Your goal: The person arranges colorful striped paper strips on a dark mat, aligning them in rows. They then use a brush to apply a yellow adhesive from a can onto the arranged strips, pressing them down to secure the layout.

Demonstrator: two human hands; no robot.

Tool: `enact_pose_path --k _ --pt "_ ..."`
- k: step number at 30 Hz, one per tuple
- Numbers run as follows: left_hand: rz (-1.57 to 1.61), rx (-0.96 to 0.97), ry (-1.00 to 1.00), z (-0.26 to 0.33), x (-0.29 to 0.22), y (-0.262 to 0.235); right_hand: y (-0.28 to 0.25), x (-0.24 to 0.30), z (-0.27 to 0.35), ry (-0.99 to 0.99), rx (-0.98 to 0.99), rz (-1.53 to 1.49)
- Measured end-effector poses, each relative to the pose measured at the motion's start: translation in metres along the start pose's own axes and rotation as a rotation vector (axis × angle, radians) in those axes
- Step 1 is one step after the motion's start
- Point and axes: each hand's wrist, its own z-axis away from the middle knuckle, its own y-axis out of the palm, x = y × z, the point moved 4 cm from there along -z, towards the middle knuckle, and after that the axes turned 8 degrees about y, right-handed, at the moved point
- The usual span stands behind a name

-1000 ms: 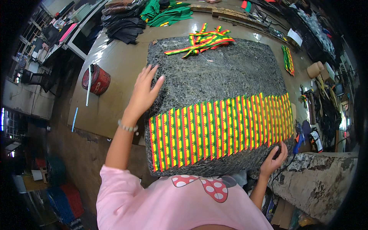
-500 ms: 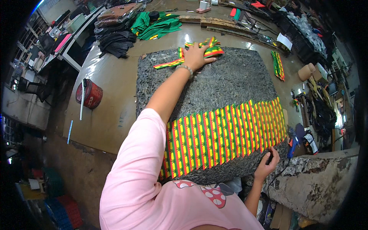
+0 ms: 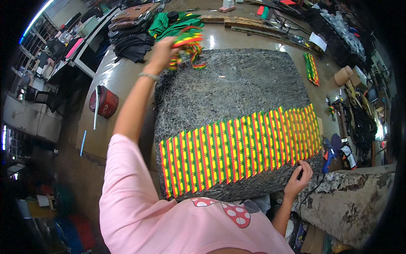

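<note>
My left hand (image 3: 163, 54) is raised over the far left corner of a dark grey fibrous pad (image 3: 237, 84). It is closed around a loose bunch of red, yellow and green fabric strips (image 3: 189, 40), whose ends dangle and blur. Across the near half of the pad, many matching strips (image 3: 228, 148) with dark leaf-like prints lie side by side in a slanting band. My right hand (image 3: 299, 180) rests at the near right edge of this band. Its fingers are loosely bent and apart, with the fingertips by the strip ends and nothing visibly held.
Another small bundle of strips (image 3: 311, 69) lies right of the pad. A red bucket (image 3: 106, 103) with a white stick stands at left. Green fabric (image 3: 179, 25) and black pieces (image 3: 131, 47) are piled at far left. A blue glue gun (image 3: 329, 157) sits near the right edge.
My left hand has lifted the strip bunch off the pad and swung it left. My right hand stays at the band's near right edge. The view has shifted slightly.
</note>
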Motion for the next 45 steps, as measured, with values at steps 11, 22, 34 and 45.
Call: enact_pose_path --k 11,22,34,45 --pt "-0.534 0.601 -0.557 0.161 0.036 -0.101 -0.001 0.001 -0.001 -0.004 -0.004 -0.002" --pt "0.137 0.728 -0.261 -0.006 -0.004 0.075 -0.001 0.002 0.0 0.0 -0.005 -0.002" --pt "-0.255 0.238 -0.274 0.105 0.059 -0.069 -0.004 0.008 -0.004 -0.02 -0.028 -0.047" --pt "-0.238 0.096 -0.419 0.224 -0.067 -0.14 -0.03 0.004 -0.007 -0.071 -0.14 -0.055"
